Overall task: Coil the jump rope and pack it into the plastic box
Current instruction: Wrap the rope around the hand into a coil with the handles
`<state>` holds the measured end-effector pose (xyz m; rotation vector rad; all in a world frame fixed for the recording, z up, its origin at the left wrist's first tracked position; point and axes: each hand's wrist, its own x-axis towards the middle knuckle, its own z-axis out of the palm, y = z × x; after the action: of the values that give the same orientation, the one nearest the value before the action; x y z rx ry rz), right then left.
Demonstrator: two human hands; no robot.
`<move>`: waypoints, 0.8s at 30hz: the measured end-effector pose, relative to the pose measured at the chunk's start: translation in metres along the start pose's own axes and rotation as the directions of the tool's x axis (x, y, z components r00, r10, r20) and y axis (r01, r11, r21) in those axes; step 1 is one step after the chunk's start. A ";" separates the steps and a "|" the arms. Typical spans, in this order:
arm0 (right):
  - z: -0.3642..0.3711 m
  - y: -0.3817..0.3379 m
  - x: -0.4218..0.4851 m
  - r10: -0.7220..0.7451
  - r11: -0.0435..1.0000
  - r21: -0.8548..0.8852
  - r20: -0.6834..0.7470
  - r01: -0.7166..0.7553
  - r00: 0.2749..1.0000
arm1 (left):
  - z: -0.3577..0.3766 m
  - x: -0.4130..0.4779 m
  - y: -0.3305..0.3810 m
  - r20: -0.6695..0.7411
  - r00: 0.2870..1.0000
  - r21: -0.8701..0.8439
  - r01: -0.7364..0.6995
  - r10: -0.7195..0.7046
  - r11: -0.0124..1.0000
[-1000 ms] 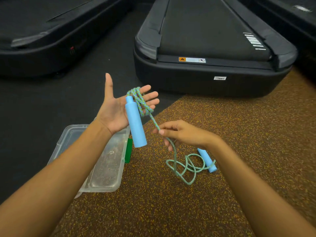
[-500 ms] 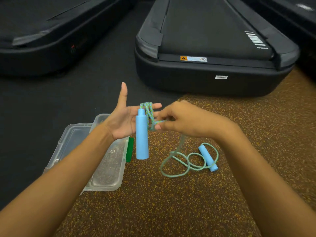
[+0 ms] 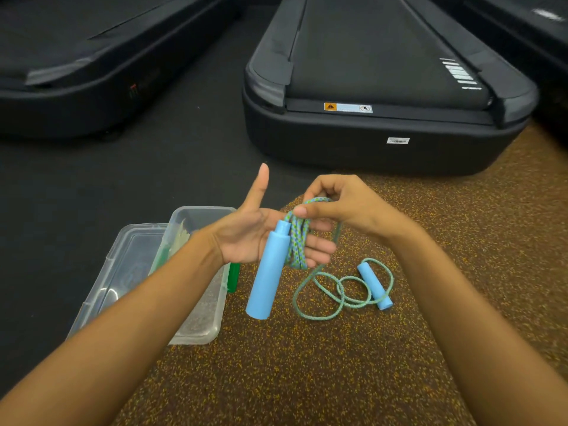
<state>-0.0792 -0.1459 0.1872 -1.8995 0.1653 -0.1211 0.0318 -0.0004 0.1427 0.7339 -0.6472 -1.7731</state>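
The rope (image 3: 297, 241) is wound in several turns around the fingers of the left hand (image 3: 258, 235), the blue-and-green braid crossing the palm side just beside one blue handle (image 3: 266, 273), which hangs down from the hand with its narrow neck up at the fingers and its flat end pointing toward the floor. The left hand is spread flat, palm up, thumb raised and pointing away, so nothing is pinched in it; the turns simply sit around the fingers. The right hand (image 3: 347, 207) reaches across from the right and its thumb and fingertips are closed on the top loop of the rope just above the left fingers. From there a single strand drops to the floor (image 3: 307, 379), where the slack lies in a few loose loops on the speckled brown surface. The second handle (image 3: 375, 285) lies among these loops, tilted, well apart from the hands. Left of the hands the clear box (image 3: 212, 330) sits open on the floor, with its lid (image 3: 123, 265) just beside it on the left and a green clip (image 3: 233, 278) at its right edge. Beyond, on the black flooring, stand the rear ends of two treadmills (image 3: 384, 142).
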 end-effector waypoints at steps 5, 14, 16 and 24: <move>0.006 0.023 -0.001 0.096 0.940 0.331 -0.019 -0.084 0.995 | -0.001 0.000 -0.004 0.046 0.997 -0.043 -0.063 0.065 0.997; 0.020 0.051 0.000 0.173 0.934 0.312 0.036 -0.175 0.984 | -0.011 -0.014 0.013 0.115 0.948 -0.262 -0.259 0.296 0.930; 0.022 0.051 -0.001 0.195 0.948 0.232 0.121 -0.219 0.973 | -0.014 -0.019 0.018 0.019 0.938 -0.276 -0.329 0.347 0.903; 0.032 0.037 -0.005 0.272 0.962 -0.094 0.323 -0.255 0.906 | -0.018 -0.034 0.029 -0.493 0.730 -0.054 -0.568 0.473 0.821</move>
<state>-0.0811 -0.1274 0.1422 -1.8977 0.1932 0.3916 0.0714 0.0223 0.1576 0.7082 -0.2954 -1.0587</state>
